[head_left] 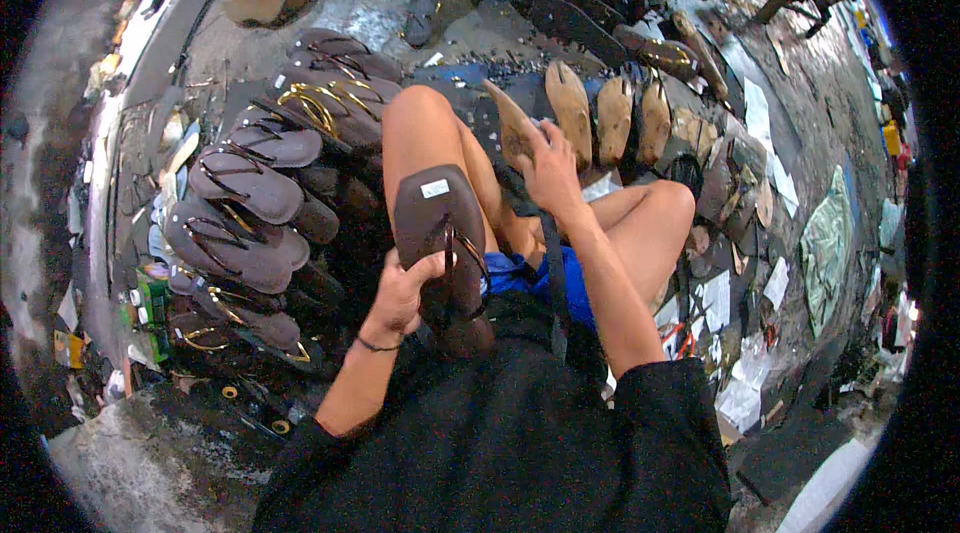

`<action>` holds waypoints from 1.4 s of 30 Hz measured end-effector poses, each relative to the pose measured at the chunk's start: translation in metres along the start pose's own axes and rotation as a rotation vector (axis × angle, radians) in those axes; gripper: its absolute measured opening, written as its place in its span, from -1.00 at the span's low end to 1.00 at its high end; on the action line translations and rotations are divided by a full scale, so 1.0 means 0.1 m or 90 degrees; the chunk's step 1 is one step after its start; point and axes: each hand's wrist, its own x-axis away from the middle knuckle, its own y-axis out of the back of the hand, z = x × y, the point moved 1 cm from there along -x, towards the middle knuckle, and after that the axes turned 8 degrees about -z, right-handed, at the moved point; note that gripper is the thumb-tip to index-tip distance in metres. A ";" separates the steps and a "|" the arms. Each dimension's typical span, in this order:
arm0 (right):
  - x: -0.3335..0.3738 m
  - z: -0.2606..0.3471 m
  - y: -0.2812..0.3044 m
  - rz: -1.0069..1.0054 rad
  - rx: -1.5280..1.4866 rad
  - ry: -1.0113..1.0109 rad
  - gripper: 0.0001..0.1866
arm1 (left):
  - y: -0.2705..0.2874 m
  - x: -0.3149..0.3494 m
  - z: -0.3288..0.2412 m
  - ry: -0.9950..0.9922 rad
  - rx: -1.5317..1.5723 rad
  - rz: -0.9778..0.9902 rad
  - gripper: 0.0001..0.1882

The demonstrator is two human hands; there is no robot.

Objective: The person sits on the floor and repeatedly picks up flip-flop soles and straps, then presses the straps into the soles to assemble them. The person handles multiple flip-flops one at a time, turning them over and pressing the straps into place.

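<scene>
The left hand (402,295) grips a brown thong sandal (425,218) over the left thigh. The right hand (553,171) clasps a wooden last (514,126), left of three similar lasts (613,123); more sandals (250,188) lie piled at left.

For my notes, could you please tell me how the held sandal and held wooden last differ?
The sandal is dark brown; the last is tan wood. The sandal has straps; the last has none. The left grip holds the sandal, the right grip the last. Both are foot-shaped.
</scene>
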 end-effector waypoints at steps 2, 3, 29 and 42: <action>0.09 -0.09 -0.28 0.087 0.187 0.073 -0.18 | -0.10 0.00 0.09 0.041 0.144 0.105 -0.46; 0.11 -0.10 -0.32 0.095 0.194 0.057 -0.15 | -0.11 0.01 0.06 0.093 0.118 0.191 -0.38; 0.61 0.06 1.45 -0.101 -0.798 -0.627 -0.42 | -0.41 -0.81 0.18 -0.049 0.184 0.050 -0.49; 1.04 1.53 1.62 0.089 -0.212 -0.111 -0.24 | -0.33 -0.54 0.49 0.017 0.214 0.032 -0.11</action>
